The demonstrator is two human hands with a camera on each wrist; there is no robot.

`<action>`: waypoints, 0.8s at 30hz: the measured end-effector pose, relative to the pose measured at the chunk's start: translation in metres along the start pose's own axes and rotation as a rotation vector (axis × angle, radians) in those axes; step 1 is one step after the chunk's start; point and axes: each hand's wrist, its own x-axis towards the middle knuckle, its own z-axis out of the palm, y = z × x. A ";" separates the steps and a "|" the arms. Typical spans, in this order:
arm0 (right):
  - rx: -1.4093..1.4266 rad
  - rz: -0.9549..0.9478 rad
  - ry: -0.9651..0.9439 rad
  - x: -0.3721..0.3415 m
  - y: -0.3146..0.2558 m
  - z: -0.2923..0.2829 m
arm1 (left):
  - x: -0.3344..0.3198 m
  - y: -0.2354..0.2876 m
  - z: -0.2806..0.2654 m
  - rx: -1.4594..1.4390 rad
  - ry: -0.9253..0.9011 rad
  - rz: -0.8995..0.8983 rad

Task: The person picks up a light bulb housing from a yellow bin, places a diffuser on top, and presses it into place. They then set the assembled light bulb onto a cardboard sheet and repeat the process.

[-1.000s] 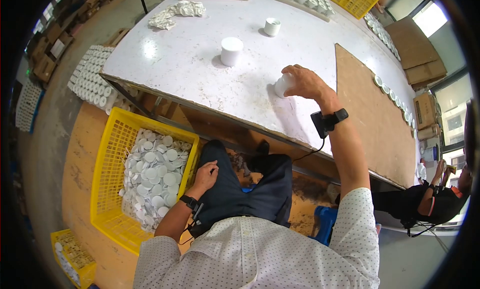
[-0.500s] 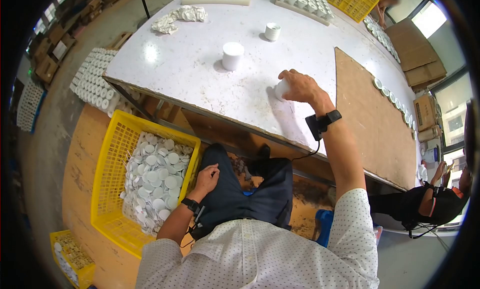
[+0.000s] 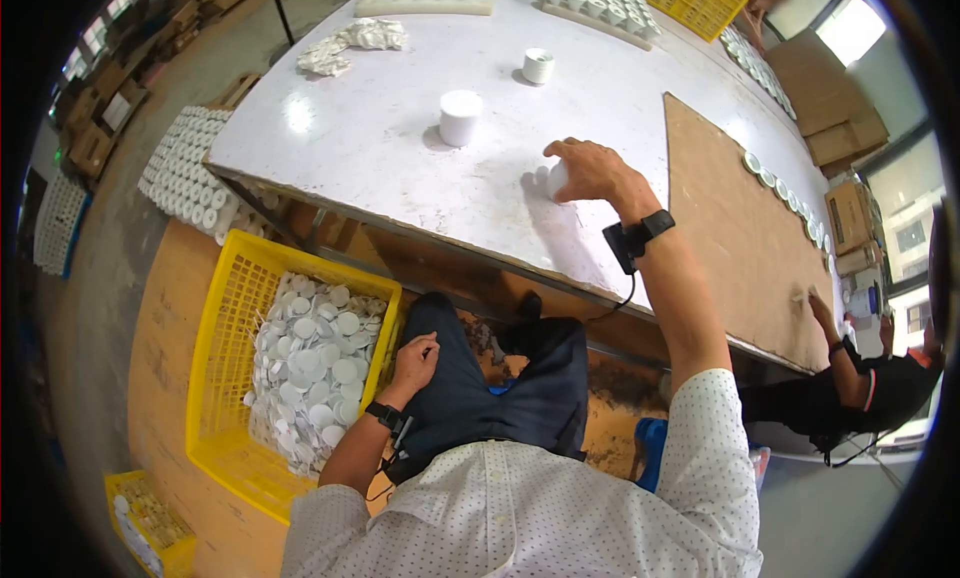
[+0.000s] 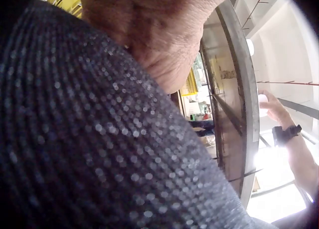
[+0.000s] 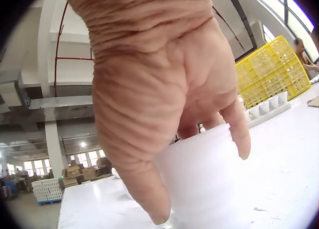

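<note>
- Landmark: flat-topped white jar (image 3: 460,118), upright on the white table (image 3: 390,168).
- Right hand (image 3: 592,171): right of the jar and a little nearer the person, thumb one side, fingers the other, gripping the white cup (image 3: 556,181). Cup on or just over the table; contact at its base can't be told.
- Left hand (image 3: 416,363): nearer the person than the jar, below table level, resting on the left thigh, fingers loosely curled, nothing visibly held.
- Small ribbed stack (image 3: 538,67): beyond the jar, to its right.
- Crumpled cloth (image 3: 352,45): beyond the jar, to its left.
- Brown board (image 3: 735,228): well right of the jar, small white rings (image 3: 782,190) along it.
- Yellow crate (image 3: 207,378): left of the jar, nearer the person, off the table, holding white discs (image 3: 312,363).
</note>
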 end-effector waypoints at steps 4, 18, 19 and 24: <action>0.121 -0.150 0.329 -0.007 0.019 0.010 | 0.001 -0.004 -0.002 -0.028 -0.025 -0.073; 0.177 0.921 0.705 -0.210 0.291 0.128 | 0.006 0.010 -0.009 0.067 -0.031 -0.192; 0.201 1.017 0.696 -0.229 0.307 0.133 | 0.007 0.017 -0.009 0.065 -0.036 -0.215; 0.206 1.498 0.610 -0.285 0.322 0.118 | 0.007 0.020 -0.007 0.143 -0.064 -0.172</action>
